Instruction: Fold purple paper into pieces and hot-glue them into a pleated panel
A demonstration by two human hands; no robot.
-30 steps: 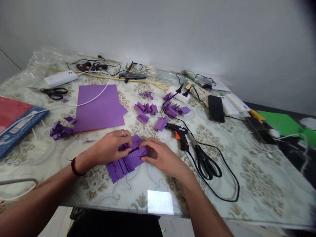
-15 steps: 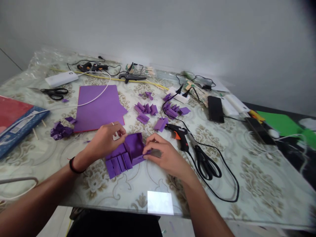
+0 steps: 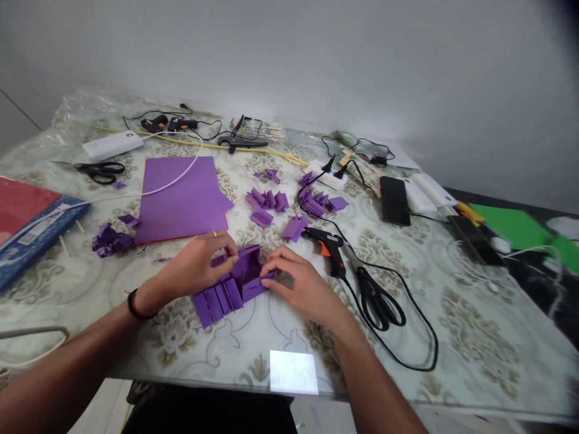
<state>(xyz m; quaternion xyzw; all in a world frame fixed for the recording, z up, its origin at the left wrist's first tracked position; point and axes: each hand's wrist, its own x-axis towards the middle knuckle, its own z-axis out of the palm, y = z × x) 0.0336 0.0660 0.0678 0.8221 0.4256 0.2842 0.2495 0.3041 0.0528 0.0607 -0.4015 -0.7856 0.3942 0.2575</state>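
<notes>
A pleated strip of purple paper (image 3: 228,288) lies on the table in front of me, its far end lifted into a fold. My left hand (image 3: 199,262), with a ring on one finger, pinches the left side of that raised fold. On the right edge of the fold, the fingers of my right hand (image 3: 301,283) are pressed together on the paper. Both hands meet over the same piece. A black glue gun with an orange trigger (image 3: 329,246) lies just right of my right hand.
Black scissors (image 3: 379,301) and the gun's looping cord lie to the right. Several small folded purple pieces (image 3: 266,202) and a large purple sheet (image 3: 183,196) are behind my hands. A crumpled purple scrap (image 3: 110,239), more scissors (image 3: 98,170), a phone (image 3: 395,199) and a power strip (image 3: 328,173) stand farther off.
The far end of the strip went from flat under both hands to lifted upright, then is now being folded back down; my left hand moved in closer to the fold.
</notes>
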